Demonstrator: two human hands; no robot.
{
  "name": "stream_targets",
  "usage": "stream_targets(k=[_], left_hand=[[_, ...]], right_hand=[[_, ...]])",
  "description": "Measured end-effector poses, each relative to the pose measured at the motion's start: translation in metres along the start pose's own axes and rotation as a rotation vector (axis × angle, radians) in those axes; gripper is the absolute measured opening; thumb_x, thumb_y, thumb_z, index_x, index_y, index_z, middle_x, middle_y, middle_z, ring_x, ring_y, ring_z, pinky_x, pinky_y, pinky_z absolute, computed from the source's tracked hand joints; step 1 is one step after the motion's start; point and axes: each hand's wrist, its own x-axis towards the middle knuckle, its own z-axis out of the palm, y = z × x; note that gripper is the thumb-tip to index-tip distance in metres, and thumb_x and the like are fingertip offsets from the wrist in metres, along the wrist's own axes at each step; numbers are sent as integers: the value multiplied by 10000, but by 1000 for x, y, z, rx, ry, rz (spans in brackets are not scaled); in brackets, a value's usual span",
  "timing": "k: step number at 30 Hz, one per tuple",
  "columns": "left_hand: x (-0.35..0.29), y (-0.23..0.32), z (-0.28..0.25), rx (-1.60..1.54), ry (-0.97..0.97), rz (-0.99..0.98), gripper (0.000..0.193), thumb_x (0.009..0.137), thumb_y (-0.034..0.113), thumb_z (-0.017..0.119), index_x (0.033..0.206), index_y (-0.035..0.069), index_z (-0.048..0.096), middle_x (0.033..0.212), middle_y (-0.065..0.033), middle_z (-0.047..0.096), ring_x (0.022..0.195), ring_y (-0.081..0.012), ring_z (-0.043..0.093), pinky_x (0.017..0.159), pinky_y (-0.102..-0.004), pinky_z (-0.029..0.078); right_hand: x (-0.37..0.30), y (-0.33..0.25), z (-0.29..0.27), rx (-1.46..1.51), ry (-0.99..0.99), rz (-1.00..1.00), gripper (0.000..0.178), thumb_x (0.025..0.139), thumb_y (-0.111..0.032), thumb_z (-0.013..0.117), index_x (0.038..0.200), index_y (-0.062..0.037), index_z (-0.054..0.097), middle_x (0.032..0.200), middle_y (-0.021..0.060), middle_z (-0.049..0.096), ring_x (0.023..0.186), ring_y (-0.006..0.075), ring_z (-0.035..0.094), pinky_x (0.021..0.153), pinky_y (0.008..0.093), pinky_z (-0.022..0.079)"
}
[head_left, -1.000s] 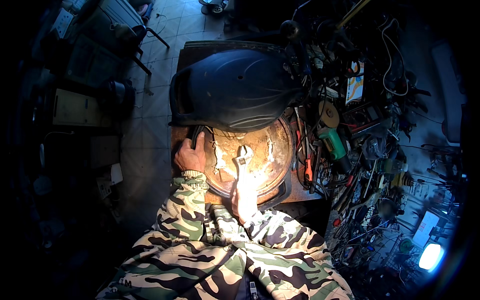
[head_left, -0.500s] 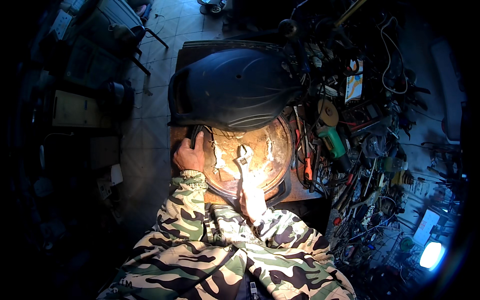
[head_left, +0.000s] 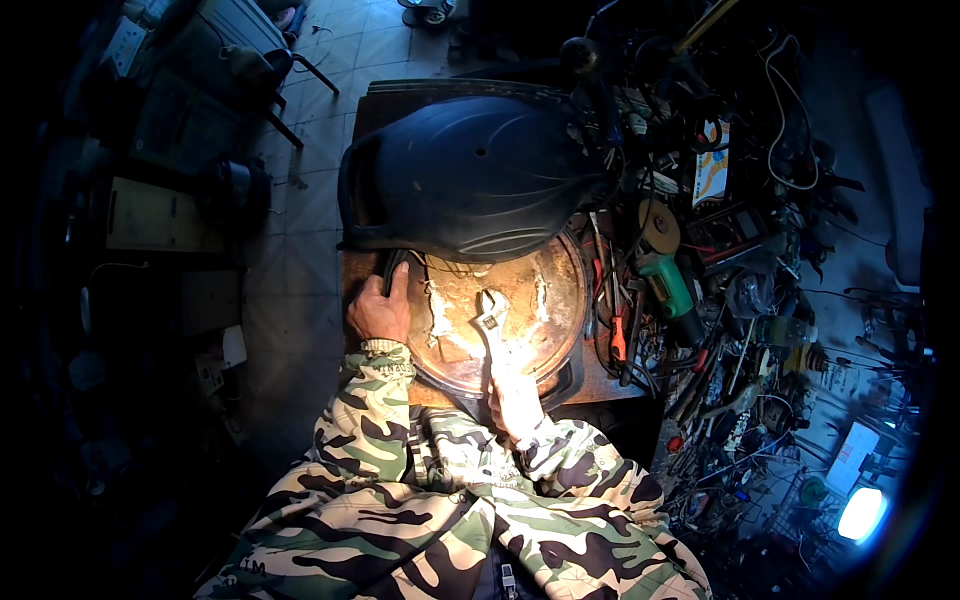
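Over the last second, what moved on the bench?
Little. The right hand keeps its grip on the adjustable wrench, shifting it slightly on the round metal plate. The left hand stays on the plate's rim; the dark plastic housing is unmoved.

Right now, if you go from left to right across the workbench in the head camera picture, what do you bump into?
left hand on the rim → round rusty metal pan → adjustable wrench held by the right hand → green power tool → heap of tools and cables.
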Motion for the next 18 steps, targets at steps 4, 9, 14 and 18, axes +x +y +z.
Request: stream_targets(k=[4, 9, 14, 18], left_hand=[[1, 5, 0, 9, 3, 17, 518, 836, 534, 698, 698, 38, 645, 666, -219, 626, 663, -451, 611, 622, -521, 462], [0, 4, 0, -10, -7, 0, 515, 836, 539, 696, 704, 44, 647, 669, -216, 628, 664, -451, 611, 618, -522, 460], [-1, 3, 1, -1, 6, -1, 520, 836, 544, 692, 706, 43, 642, 670, -216, 628, 667, -450, 611, 618, -524, 458], [-2, 1, 3, -5, 5, 1, 525, 836, 550, 689, 701, 45, 637, 672, -219, 626, 673, -452, 611, 620, -527, 457]], right_hand=[[-4, 5, 18, 90, 43, -21, 273, 1023, -285, 505, 792, -141, 509, 506, -79, 377, 343, 45, 295, 319, 229, 196], [5, 22, 27, 91, 80, -101, 309, 1020, -294, 514, 766, -117, 528, 524, -53, 420, 369, 58, 341, 342, 230, 240], [8, 26, 32, 116, 79, -99, 309, 1024, -276, 499, 776, -96, 542, 539, -32, 447, 391, 67, 377, 358, 236, 275], [8, 27, 51, 206, 131, -55, 320, 1032, -288, 484, 762, -121, 522, 516, -45, 425, 376, 68, 355, 347, 234, 261]])
